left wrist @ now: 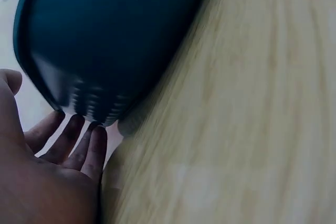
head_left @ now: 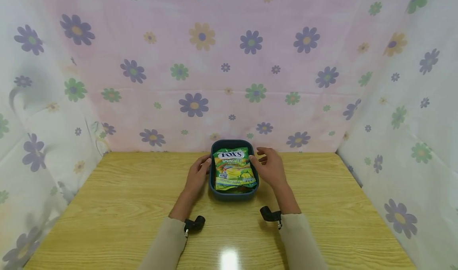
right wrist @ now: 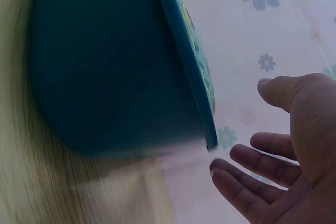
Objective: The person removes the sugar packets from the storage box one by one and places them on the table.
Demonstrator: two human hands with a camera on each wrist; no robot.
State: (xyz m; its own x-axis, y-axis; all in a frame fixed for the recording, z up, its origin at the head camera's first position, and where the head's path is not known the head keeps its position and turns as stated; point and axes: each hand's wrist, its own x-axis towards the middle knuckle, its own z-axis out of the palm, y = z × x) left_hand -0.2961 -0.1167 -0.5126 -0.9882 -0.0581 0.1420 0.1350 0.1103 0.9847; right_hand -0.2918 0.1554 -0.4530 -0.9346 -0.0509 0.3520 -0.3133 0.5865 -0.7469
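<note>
A dark teal plastic basket point(head_left: 234, 197) stands on the table, with a green and yellow FOX'S Spring Tea bag point(head_left: 233, 170) lying face up inside it. My left hand point(head_left: 196, 176) is at the basket's left side. In the left wrist view its fairly straight fingertips point(left wrist: 79, 120) reach the basket's slotted wall point(left wrist: 115, 40), with the thumb apart from them. On the other side is my right hand point(head_left: 272, 170), thumb near the rim in the head view. The right wrist view shows its fingers point(right wrist: 262, 166) loosely bent and spread beside the basket wall point(right wrist: 105, 66), gripping nothing.
The wood-grain table point(head_left: 143, 206) runs back to a pink flowered cloth point(head_left: 229, 63). White flowered cloths hang on both sides. A black wrist-worn device point(head_left: 195, 223) sits on the left cuff and another black device point(head_left: 270, 214) on the right.
</note>
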